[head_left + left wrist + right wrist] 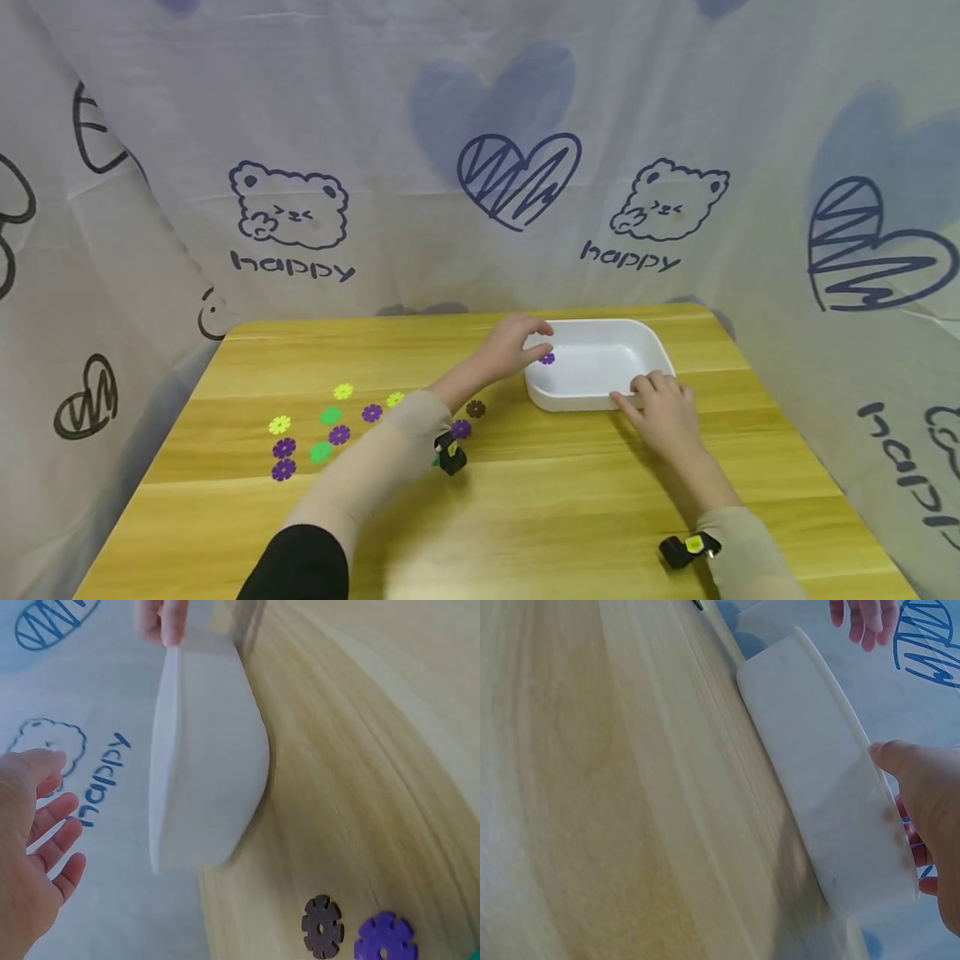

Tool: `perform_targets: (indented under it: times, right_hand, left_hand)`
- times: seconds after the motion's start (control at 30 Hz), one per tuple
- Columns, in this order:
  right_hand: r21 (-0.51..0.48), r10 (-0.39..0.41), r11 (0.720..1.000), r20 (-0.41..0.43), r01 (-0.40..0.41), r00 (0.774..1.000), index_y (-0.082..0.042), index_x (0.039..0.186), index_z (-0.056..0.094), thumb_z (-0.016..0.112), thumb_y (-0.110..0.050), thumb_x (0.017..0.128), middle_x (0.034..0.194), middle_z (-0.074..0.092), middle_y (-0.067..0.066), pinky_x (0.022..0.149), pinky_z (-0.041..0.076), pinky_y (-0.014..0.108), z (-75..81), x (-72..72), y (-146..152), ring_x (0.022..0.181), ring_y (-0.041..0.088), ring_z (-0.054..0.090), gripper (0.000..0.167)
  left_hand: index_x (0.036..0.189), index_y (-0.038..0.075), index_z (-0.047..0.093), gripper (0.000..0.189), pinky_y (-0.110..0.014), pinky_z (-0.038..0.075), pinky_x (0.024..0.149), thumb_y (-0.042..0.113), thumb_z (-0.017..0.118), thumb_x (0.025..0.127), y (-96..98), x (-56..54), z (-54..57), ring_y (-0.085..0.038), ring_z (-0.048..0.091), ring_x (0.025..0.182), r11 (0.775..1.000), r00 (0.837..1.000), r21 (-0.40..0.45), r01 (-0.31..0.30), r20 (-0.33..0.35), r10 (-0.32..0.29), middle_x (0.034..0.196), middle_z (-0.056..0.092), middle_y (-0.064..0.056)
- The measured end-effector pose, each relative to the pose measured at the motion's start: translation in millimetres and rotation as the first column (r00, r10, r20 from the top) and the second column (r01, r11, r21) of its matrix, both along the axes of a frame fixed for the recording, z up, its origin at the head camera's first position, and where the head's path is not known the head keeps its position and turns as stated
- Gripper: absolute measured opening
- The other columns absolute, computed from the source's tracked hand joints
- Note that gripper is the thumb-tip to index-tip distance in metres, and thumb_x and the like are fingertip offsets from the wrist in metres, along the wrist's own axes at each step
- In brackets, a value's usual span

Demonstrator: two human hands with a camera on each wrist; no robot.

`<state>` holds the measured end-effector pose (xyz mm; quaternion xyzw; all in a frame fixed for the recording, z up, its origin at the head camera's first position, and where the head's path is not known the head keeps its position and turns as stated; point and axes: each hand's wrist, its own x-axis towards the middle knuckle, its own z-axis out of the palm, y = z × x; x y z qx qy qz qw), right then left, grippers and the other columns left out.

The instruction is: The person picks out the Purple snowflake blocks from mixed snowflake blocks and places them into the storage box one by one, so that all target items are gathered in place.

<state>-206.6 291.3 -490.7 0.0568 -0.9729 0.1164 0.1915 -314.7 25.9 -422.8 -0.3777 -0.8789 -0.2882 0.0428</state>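
A white plastic tray (573, 402) with rounded corners stands at the back right of the table. Over its left end is my left hand (513, 346), thumb and fingers parted, with no disc between them in the left wrist view. Just below the thumb, a small purple notched disc (547, 358) shows against the tray's inside. My right hand (667, 412) grips the tray's front rim near the right corner. In the right wrist view the thumb (889, 754) lies at the rim's outer side, while the other fingers reach inside, partly hidden by the wall.
Left of the tray, several purple (283, 470), green (320, 452) and yellow discs (280, 425) lie scattered on the wooden table (540, 517). A brown disc (476, 409) lies near the tray, beside my left forearm. Printed cloth (405, 250) hangs behind the table.
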Motion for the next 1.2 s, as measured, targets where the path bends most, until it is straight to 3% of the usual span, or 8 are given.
perform_targets:
  times: [0.27, 0.53, 0.8, 1.03, 1.2]
  right_hand:
    - [-0.001, -0.004, 1.000, 0.012, 0.004, 1.000, -0.005, 0.097, 0.063, 0.061, -0.045, 0.093, 0.096, 0.060, 0.013, 0.088, 0.038, 0.057, 1.6, 0.5, 0, 0.096, 0.037, 0.055, 0.040]
    - [0.007, -0.005, 1.000, 0.006, 0.005, 1.000, -0.005, 0.098, 0.063, 0.060, -0.045, 0.094, 0.096, 0.060, 0.014, 0.089, 0.038, 0.059, 1.1, 0.3, -1, 0.097, 0.037, 0.055, 0.041]
    - [0.006, -0.004, 1.000, 0.003, 0.004, 1.000, -0.005, 0.097, 0.062, 0.060, -0.045, 0.094, 0.096, 0.060, 0.014, 0.089, 0.037, 0.059, -0.4, 1.4, -3, 0.097, 0.038, 0.055, 0.040]
    - [-0.007, 0.000, 1.000, -0.005, 0.000, 1.000, -0.005, 0.097, 0.062, 0.060, -0.045, 0.093, 0.097, 0.060, 0.015, 0.092, 0.037, 0.062, -0.5, 1.7, -3, 0.098, 0.038, 0.055, 0.040]
    - [-0.015, 0.001, 1.000, -0.006, -0.001, 1.000, -0.005, 0.097, 0.062, 0.061, -0.045, 0.093, 0.097, 0.060, 0.015, 0.093, 0.036, 0.062, -0.3, 2.2, -3, 0.099, 0.039, 0.054, 0.040]
  left_hand:
    - [0.116, 0.007, 0.066, 0.027, -0.038, 0.050, 0.097, 0.024, 0.064, 0.095, -25.8, 28.2, 15.5, -0.024, 0.061, 0.109, 0.990, 0.997, 0.135, 0.043, 0.060, -0.052, 0.116, 0.069, -0.009]
    - [0.119, 0.010, 0.065, 0.028, -0.040, 0.052, 0.094, 0.024, 0.064, 0.094, -63.0, 57.9, 27.7, -0.025, 0.061, 0.112, 0.973, 0.994, 0.233, 0.005, 0.106, -0.030, 0.120, 0.068, -0.005]
    - [0.124, 0.011, 0.062, 0.033, -0.049, 0.049, 0.098, 0.027, 0.063, 0.095, -115.4, 90.2, 42.2, -0.022, 0.059, 0.115, 0.967, 0.980, 0.241, -0.083, 0.195, 0.036, 0.125, 0.065, -0.005]
    - [0.126, 0.010, 0.061, 0.035, -0.046, 0.049, 0.099, 0.025, 0.064, 0.094, -160.9, 119.0, 59.6, -0.023, 0.059, 0.115, 0.958, 0.979, 0.226, -0.178, 0.134, 0.151, 0.125, 0.065, -0.005]
    - [0.126, 0.010, 0.060, 0.035, -0.049, 0.049, 0.099, 0.023, 0.065, 0.094, -189.9, 136.2, 61.2, -0.023, 0.059, 0.114, 0.936, 0.966, 0.244, -0.252, 0.123, 0.228, 0.125, 0.066, -0.006]
